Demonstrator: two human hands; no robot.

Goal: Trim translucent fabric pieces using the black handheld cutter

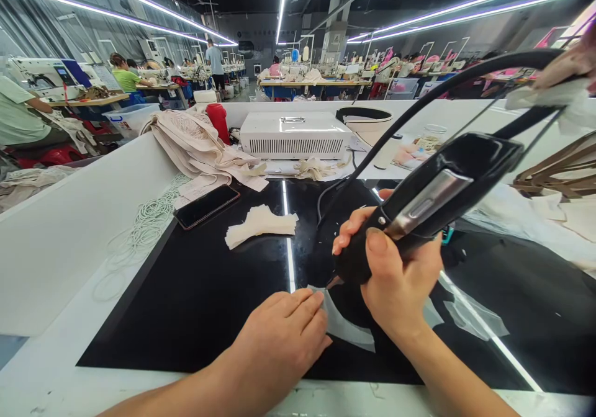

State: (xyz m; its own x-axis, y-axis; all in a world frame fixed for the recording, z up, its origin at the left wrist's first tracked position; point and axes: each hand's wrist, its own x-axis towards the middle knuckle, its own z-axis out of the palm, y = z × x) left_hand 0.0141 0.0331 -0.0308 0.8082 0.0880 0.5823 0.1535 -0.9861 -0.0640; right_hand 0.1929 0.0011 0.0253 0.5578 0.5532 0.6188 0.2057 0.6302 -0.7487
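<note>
the white bench [56,243] fills the frame from lower left to upper right, and on it i see a black glossy mat [205,293] across the centre. at upper centre sits a white vented box [294,134], with a heap of beige fabric [195,144] to its left. my right hand [395,274], right of centre, is closed around the black handheld tool [437,200], its cable [419,107] arcing toward the upper right; the tool's tip rests on the translucent white piece [347,330] at lower centre. my left hand [284,336] lies flat, fingers together, pressing on that piece's left edge and gripping nothing. a dark phone [206,206] lies left of centre, a small stack of cream pieces [261,224] just beside it
</note>
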